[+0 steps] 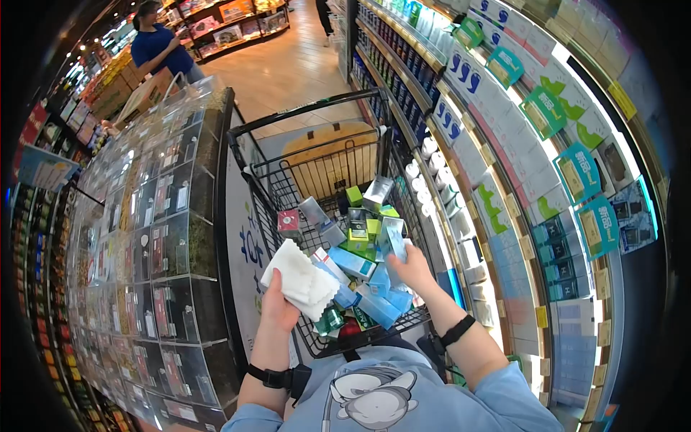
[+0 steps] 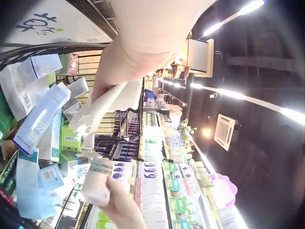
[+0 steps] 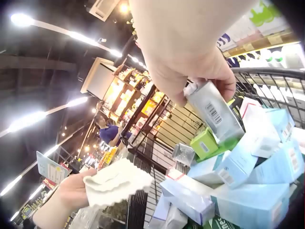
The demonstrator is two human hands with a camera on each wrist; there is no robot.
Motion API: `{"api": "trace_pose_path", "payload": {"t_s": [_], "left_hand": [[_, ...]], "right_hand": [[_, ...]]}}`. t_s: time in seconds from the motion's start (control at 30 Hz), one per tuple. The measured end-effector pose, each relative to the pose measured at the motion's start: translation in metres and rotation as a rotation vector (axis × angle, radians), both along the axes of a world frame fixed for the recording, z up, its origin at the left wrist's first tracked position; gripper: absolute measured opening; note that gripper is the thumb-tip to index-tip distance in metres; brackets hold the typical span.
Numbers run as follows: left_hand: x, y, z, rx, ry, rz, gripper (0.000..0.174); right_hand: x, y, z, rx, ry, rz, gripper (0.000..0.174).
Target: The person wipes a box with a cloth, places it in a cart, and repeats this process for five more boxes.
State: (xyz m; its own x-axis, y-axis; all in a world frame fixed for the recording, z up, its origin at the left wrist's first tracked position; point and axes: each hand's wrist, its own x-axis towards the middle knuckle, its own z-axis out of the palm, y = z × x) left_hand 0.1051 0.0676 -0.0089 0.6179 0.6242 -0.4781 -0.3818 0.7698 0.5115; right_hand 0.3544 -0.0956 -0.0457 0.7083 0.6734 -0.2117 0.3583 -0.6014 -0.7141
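My left hand [image 1: 279, 302] grips a folded white cloth [image 1: 299, 277] with a scalloped edge, thumb on top, over the near left part of a shopping cart. My right hand [image 1: 414, 266] holds a small pale silver-blue box [image 3: 214, 112] between thumb and fingers; a barcode shows on its side in the right wrist view. Beneath both hands, the black wire cart [image 1: 241, 155] carries a loose heap of cartons. Among them are a light blue box [image 1: 378, 308], a bright green box [image 1: 353, 196], a red box [image 1: 288, 221] and a clear-sided box [image 1: 313, 211].
Clear plastic bins [image 1: 169, 252] of dry goods line the left side of the cart. Shelves of boxed products [image 1: 497, 173] with green tags run along the right. A person in a blue shirt [image 1: 155, 47] stands at the far left, beside the wooden floor [image 1: 266, 65] of the aisle.
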Motion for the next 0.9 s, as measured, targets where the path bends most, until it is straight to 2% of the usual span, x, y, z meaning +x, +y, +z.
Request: {"api": "trace_pose_path", "payload": {"t_s": [0.03,0.1,0.13,0.2,0.3,0.37,0.47,0.5,0.57,0.63,0.73,0.8,0.9], "left_hand": [[0.004,-0.001,-0.002,-0.018,-0.004,-0.011,0.049],[0.013,-0.005,-0.001,-0.038,-0.004,-0.033,0.048],[0.018,-0.007,0.003,-0.042,-0.001,-0.038,0.049],[0.027,-0.007,0.004,-0.04,0.001,-0.052,0.049],[0.035,-0.008,0.002,-0.053,0.039,-0.07,0.048],[0.041,-0.012,0.002,-0.068,0.07,-0.078,0.047],[0.057,-0.023,0.005,-0.031,0.133,-0.132,0.047],[0.062,-0.025,-0.001,-0.024,0.126,-0.179,0.047],[0.084,-0.042,0.019,-0.028,0.087,-0.264,0.047],[0.103,-0.05,0.015,0.012,-0.041,-0.401,0.048],[0.136,-0.07,0.023,0.077,-0.039,-0.493,0.046],[0.158,-0.091,0.048,0.104,-0.038,-0.535,0.047],[0.178,-0.11,0.053,0.216,-0.074,-0.609,0.047]], "right_hand": [[0.002,0.006,0.004,-0.002,0.004,-0.012,0.053],[-0.004,0.022,0.02,0.297,0.044,-0.003,0.05],[-0.005,0.026,0.031,0.296,0.046,-0.015,0.05],[-0.005,0.03,0.05,0.186,0.248,0.194,0.049],[-0.001,0.005,0.041,0.193,0.208,0.213,0.047],[0.005,-0.022,0.054,0.162,0.223,0.173,0.043],[0.024,-0.072,0.066,0.185,0.189,-0.022,0.037],[0.03,-0.09,0.076,0.228,0.121,-0.076,0.035],[0.038,-0.127,0.113,0.329,0.01,-0.223,0.033],[0.048,-0.166,0.131,0.47,-0.257,-0.356,0.029],[0.055,-0.222,0.182,0.588,-0.663,-0.587,0.026],[0.058,-0.257,0.206,0.613,-0.895,-0.712,0.026],[0.073,-0.295,0.244,0.627,-1.131,-0.827,0.027]]}}
